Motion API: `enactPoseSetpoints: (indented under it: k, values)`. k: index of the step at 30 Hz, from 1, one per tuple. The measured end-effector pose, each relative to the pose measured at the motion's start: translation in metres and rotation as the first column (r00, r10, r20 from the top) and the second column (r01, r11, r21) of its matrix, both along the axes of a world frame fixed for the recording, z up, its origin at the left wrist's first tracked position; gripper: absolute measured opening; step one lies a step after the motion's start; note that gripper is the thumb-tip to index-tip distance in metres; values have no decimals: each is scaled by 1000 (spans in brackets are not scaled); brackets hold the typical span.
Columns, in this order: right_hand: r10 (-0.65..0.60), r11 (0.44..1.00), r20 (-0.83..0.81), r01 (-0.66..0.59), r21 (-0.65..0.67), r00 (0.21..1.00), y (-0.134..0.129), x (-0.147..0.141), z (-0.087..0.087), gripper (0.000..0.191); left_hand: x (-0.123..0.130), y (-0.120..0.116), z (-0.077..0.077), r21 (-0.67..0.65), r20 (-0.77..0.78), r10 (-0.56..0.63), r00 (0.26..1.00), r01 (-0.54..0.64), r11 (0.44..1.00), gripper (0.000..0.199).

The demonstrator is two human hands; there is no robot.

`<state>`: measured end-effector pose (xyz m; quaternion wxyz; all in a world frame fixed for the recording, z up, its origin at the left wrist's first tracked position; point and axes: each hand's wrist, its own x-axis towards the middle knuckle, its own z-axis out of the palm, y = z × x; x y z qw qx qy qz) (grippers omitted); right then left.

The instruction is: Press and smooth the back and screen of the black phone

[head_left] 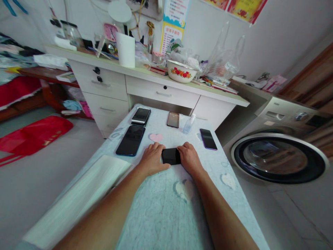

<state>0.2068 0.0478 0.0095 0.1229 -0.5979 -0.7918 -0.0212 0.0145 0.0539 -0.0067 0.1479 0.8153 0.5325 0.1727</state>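
A dark smartphone lies sideways, low over or on the cloth-covered table. My left hand grips its left end, thumb along the near edge and fingers at the far corner. At the opposite end, my right hand is closed around the phone's right edge, its fingertips partly hidden. Beyond them are a phone case and a clear spray bottle. One large black phone rests to the left, with stacked phones behind it. Another phone lies to the right.
A pale folded sheet lies along the table's left side, under my left forearm. White drawers stand across the far end, with a flowered enamel bowl on top. To the right is a washing machine; a red bag lies on the floor at left.
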Motion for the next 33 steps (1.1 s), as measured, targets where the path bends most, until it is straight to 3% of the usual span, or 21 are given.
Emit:
enactPoseSetpoints:
  k: [25,33]
  values:
    - [-328,945,51,327,21,943,15,43,-8,33,-1,-1,5,-42,-14,-15,1000,14,999,60]
    - [-336,942,63,334,36,940,15,41,-8,33,-1,-2,7,-66,-18,-3,1000,2,998,59]
